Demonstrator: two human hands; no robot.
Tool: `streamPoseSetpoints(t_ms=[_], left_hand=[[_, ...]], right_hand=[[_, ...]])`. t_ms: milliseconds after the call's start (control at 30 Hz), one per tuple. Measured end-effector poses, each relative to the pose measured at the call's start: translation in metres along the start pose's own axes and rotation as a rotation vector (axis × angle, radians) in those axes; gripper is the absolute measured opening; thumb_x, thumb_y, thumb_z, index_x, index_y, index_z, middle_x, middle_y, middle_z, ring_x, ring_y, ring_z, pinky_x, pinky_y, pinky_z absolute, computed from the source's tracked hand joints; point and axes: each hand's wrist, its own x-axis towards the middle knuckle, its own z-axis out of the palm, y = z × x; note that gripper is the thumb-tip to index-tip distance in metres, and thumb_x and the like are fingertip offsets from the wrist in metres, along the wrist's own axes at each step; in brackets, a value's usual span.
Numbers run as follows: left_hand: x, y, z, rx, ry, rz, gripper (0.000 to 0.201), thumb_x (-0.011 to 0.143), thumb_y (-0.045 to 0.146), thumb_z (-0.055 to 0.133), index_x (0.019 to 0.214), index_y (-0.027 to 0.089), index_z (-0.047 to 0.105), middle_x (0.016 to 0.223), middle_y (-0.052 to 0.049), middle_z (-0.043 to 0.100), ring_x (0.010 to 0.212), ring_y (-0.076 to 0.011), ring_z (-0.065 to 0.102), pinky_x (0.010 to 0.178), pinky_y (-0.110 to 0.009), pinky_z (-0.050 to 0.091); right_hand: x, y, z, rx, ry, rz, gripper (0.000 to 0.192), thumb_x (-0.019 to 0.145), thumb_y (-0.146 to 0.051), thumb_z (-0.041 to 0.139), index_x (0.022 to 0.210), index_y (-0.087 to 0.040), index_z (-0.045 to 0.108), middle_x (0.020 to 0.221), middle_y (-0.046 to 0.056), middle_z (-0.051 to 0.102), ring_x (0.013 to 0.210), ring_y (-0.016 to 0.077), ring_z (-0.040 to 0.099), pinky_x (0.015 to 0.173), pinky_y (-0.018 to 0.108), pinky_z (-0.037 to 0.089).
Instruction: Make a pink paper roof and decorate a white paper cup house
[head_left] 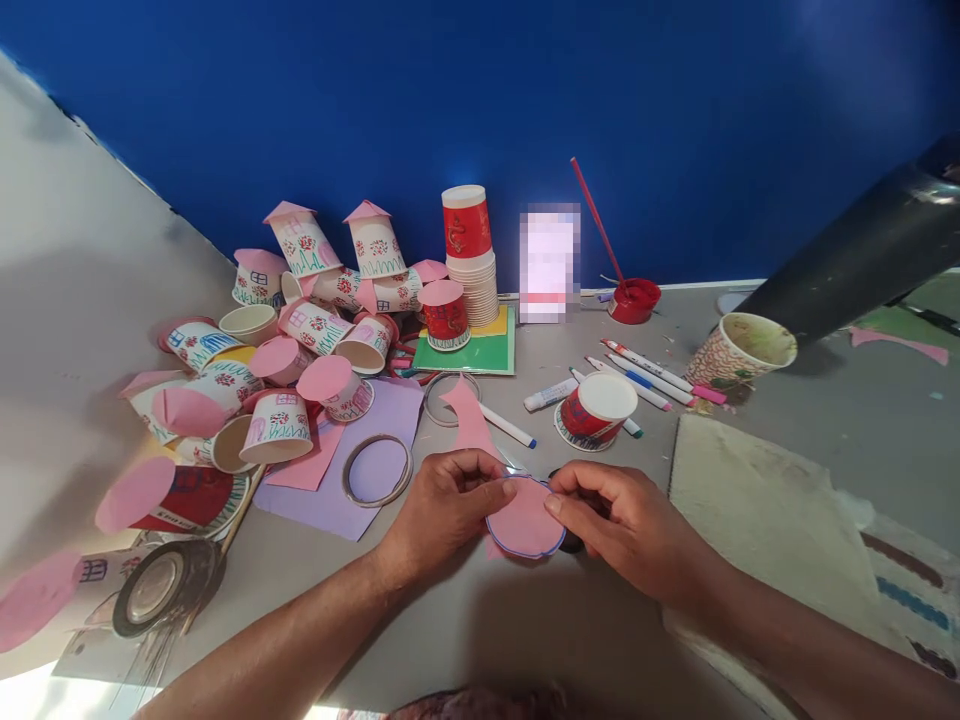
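No brand or wording can be read anywhere: the print on the red paper cups is too small, and a pink-and-white card [550,262] against the blue wall [480,90] is blurred out.

The left hand [442,505] and right hand [619,520] meet over a pink paper disc [525,520], a thin, matte, roughly round cutout with a blue pen line traced along its edge. Both hands pinch it, the left by thumb and fingertips at its left rim, the right at its upper right rim; the disc lies low over the grey table [525,620], near its front edge.

Just left lies a metal ring [377,469] on a lilac paper sheet [352,480]. Beyond it sits a heap of decorated paper cups [300,330] (many capped with pink paper cones, drawn with windows and green grass strokes). A stack of paper cups [469,255] with a red one on top stands by green and yellow card [480,352]. An upturned red cup [596,410] rests among felt pens [649,375]. A red paint dish [634,300] holds a red stick, and a stained cup [739,350] stands to the right.
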Motion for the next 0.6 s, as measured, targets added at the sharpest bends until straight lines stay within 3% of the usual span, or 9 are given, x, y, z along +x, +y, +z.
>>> streamPoseSetpoints(t_ms=[267,600], left_hand=[[-0.008,0.018,0.008,0.214,0.018,0.019,0.028,0.073,0.037,0.078,0.062,0.016,0.064,0.051,0.004,0.05,0.047,-0.0075,0.037,0.048,-0.023,0.027],[-0.011,0.014,0.009,0.337,-0.02,0.055,0.023,0.076,0.038,0.075,0.067,0.017,0.07,0.058,0.001,0.056,0.054,-0.0112,0.047,0.05,-0.023,0.031]], right_hand=[[0.001,0.0,0.001,0.032,-0.025,0.016,0.026,0.09,-0.042,0.057,0.077,-0.02,0.059,0.061,-0.005,0.048,0.054,0.0105,0.043,0.048,0.023,0.034],[0.001,-0.002,0.001,-0.094,-0.021,-0.02,0.029,0.09,-0.04,0.058,0.069,-0.02,0.061,0.058,-0.005,0.051,0.054,0.0101,0.038,0.048,0.023,0.029]])
